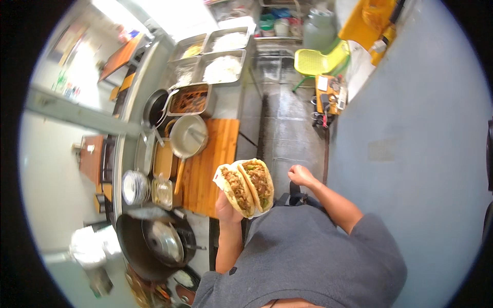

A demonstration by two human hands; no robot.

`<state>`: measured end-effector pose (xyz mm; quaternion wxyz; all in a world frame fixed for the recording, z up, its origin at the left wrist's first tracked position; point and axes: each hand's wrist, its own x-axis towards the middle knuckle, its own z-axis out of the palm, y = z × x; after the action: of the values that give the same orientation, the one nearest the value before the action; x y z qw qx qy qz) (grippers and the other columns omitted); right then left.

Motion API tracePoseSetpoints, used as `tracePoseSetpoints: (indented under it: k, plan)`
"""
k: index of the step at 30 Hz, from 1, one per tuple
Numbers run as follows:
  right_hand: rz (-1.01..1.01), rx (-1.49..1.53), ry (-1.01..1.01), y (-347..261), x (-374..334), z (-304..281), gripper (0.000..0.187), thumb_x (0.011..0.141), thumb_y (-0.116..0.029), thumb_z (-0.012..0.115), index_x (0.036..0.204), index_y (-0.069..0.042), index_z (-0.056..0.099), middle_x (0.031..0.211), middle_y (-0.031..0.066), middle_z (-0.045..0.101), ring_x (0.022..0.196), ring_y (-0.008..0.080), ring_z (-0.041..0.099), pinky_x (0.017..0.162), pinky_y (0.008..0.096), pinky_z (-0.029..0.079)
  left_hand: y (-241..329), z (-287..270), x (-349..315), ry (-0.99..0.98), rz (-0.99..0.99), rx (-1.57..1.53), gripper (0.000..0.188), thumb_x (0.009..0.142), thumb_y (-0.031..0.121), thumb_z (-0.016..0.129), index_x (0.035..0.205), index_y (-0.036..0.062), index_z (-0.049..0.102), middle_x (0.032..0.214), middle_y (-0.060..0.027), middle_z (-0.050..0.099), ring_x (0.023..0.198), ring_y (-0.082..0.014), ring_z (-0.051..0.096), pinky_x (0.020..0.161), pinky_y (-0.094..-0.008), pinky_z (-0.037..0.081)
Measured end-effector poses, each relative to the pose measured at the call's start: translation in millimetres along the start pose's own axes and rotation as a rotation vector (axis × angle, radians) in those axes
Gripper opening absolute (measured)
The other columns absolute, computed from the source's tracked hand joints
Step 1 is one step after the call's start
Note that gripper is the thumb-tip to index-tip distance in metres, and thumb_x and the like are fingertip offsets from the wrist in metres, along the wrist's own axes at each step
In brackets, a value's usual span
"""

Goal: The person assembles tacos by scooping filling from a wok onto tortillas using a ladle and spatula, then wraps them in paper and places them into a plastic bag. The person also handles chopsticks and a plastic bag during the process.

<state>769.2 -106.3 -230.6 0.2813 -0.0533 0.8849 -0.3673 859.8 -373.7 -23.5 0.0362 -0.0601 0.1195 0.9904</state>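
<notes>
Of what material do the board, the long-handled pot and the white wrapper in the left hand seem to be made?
Board: wood, smooth-looking; parallel brown strips show. Pot: probably metal, aluminium or steel, from its grey sheen; its tan handle looks wooden. Wrapper: probably paper, from its thin white edge; finish unclear, plastic possible.

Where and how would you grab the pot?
Probably by the middle of the wooden handle, coming from the near side: it juts out that way, long and slim enough to wrap, while the pot itself is wide and round. I'd use the right hand, since the left hand holds the buns.
</notes>
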Motion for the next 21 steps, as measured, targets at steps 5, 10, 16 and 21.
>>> tracePoseSetpoints:
  k: [5,10,16,21]
  plan:
    - [0.203,0.022,0.056,49.0,47.9,-28.3,0.033,0.086,-0.026,0.058,0.098,-0.002,0.077,0.097,0.0257,0.074,0.098,0.041,0.073,0.088,0.0501,0.057,-10.5,-4.2,111.1,-0.035,-0.117,0.16,0.05,0.111,0.028,0.044,0.155,0.0023,0.04,0.152,-0.0181,0.053,0.137,-0.0349,0.055,0.115,-0.0508,0.046]
    - [0.469,-0.018,-0.048,106.7,118.0,-59.3,0.036,0.083,-0.022,0.062,0.106,0.002,0.075,0.115,0.0319,0.07,0.109,0.0489,0.069,0.097,0.0552,0.054,-13.4,-6.1,230.4,-0.028,-0.175,0.055,0.049,0.109,0.025,0.042,0.149,-0.0027,0.046,0.148,-0.0227,0.055,0.132,-0.0366,0.06,0.112,-0.0518,0.049]
    - [0.617,-0.062,0.211,140.5,209.8,-120.7,0.034,0.084,-0.023,0.061,0.103,0.001,0.076,0.111,0.0287,0.072,0.106,0.0459,0.069,0.095,0.0528,0.055,0.1,-3.3,368.8,-0.064,-0.249,0.182,0.049,0.11,0.028,0.041,0.15,-0.0007,0.047,0.148,-0.0203,0.056,0.13,-0.0347,0.061,0.111,-0.0503,0.049]
    - [0.699,0.0,0.31,164.5,308.6,-174.1,0.033,0.085,-0.027,0.062,0.101,-0.001,0.075,0.11,0.0256,0.073,0.107,0.044,0.069,0.096,0.0516,0.055,10.3,32.3,457.8,-0.023,-0.107,0.42,0.056,0.104,0.036,0.052,0.149,0.0041,0.048,0.138,-0.0209,0.062,0.116,-0.0313,0.071,0.088,-0.0419,0.068]
